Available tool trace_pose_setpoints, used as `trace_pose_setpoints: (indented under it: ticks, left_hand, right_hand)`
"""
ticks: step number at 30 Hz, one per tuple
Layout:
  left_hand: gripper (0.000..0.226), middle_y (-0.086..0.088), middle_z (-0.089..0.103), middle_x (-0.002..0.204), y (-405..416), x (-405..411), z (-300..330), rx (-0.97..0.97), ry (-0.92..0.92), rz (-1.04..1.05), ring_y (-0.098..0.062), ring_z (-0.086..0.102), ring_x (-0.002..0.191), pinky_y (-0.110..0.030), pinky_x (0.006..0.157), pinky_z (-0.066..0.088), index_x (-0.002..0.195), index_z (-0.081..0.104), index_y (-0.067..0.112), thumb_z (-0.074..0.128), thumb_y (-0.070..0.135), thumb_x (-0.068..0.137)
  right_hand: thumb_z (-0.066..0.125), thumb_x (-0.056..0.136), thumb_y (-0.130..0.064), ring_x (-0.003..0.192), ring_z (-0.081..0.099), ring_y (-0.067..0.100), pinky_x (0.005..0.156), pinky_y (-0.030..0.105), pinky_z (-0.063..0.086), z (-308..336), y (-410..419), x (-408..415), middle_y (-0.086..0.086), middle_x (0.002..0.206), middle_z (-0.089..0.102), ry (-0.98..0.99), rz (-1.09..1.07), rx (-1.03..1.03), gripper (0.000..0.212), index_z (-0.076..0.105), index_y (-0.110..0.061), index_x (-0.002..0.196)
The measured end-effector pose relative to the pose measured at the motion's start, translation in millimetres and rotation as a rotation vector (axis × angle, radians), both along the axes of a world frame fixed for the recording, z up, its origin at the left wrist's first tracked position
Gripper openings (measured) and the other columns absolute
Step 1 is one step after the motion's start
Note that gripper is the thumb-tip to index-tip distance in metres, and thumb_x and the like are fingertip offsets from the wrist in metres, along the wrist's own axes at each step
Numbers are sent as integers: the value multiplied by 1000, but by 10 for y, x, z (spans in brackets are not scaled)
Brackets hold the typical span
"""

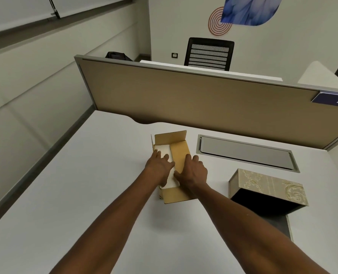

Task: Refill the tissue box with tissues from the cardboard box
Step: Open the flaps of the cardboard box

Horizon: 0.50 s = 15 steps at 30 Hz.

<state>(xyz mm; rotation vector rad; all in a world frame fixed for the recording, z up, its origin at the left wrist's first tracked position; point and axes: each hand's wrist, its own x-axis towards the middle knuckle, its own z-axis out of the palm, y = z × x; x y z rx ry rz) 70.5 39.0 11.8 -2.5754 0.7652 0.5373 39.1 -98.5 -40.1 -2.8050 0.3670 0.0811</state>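
Observation:
A small brown cardboard box (177, 192) sits mid-desk with its flaps up, and a white stack of tissues (163, 150) shows inside. My left hand (159, 167) rests on the tissues along the box's left side, fingers spread. Over the box's right flap lies my right hand (194, 173), its thumb reaching into the gap beside the tissues. The ornate beige tissue box (267, 186) stands to the right with its lid raised and its dark inside showing.
A grey cable hatch (245, 153) is set in the white desk (85, 184) behind the tissue box. A tan partition (184, 99) closes off the desk's far edge. Black chairs stand beyond it.

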Motion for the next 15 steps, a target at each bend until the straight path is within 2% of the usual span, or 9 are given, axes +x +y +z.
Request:
trace_pose_setpoints:
  ticks: [3,5,9,13,15]
  left_hand:
    - [114,-10,-1,167,-40,145,75,-16,118,125,-43,4,151,-61,114,26,159,10,30,83,46,72]
    - [118,-9,-6,168,-24,212,94,-46,58,131,-40,6,152,-57,112,33,159,6,27,83,49,73]
    - [119,-7,-13,167,72,317,13,-204,-89,123,-38,7,152,-54,111,37,159,6,26,84,47,72]
    - [136,-10,-24,164,171,390,-77,-213,-84,172,-41,9,151,-55,113,33,159,1,32,92,46,60]
    - [140,-11,-26,163,209,430,-104,-230,-88,182,-41,12,150,-53,111,37,158,-1,34,94,49,56]
  right_hand:
    - [66,77,-68,101,64,30,81,41,55,0,-9,15,9,124,56,-1,-15,18,79,42,-19,135]
    - [64,77,-69,102,65,29,81,40,55,-1,-20,26,8,124,57,0,-25,41,80,42,-20,136]
    - [59,77,-73,102,66,26,81,38,54,6,-40,26,5,122,62,-14,-45,77,81,45,-21,138]
    - [51,85,-70,89,65,21,76,34,52,51,-80,44,2,108,69,-75,-67,124,69,57,-19,130]
    - [46,90,-66,83,65,21,75,33,52,71,-120,49,3,104,72,-115,-67,174,63,63,-17,127]
